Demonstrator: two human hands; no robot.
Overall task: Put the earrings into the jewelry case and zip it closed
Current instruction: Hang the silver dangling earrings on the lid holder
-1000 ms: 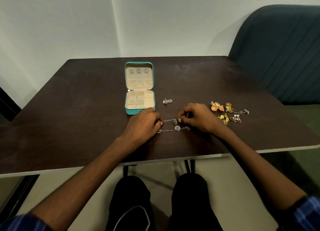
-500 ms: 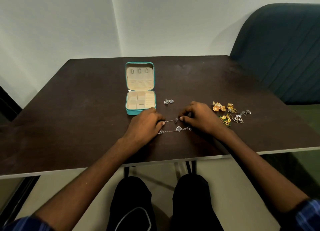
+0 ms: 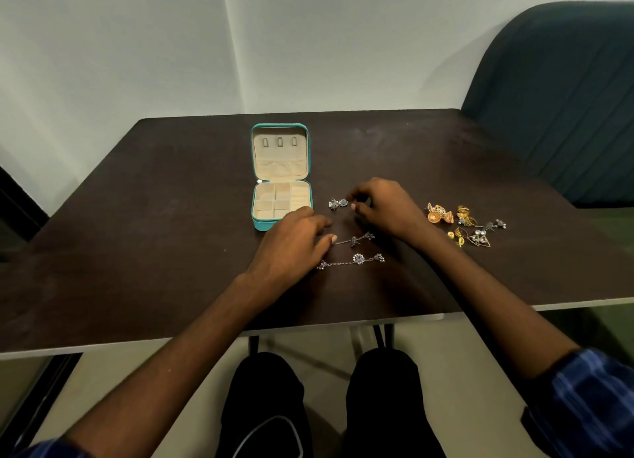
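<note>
Left hand pinches a chain earring right of the open case; right hand curled by a stud (grip unclear).

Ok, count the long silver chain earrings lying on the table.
2. The upper chain earring lies between the hands, its left end under the left hand's fingers. The lower chain earring lies just nearer the table edge, untouched. None look hidden.

Dark table, teal padded chair beside it.
</note>
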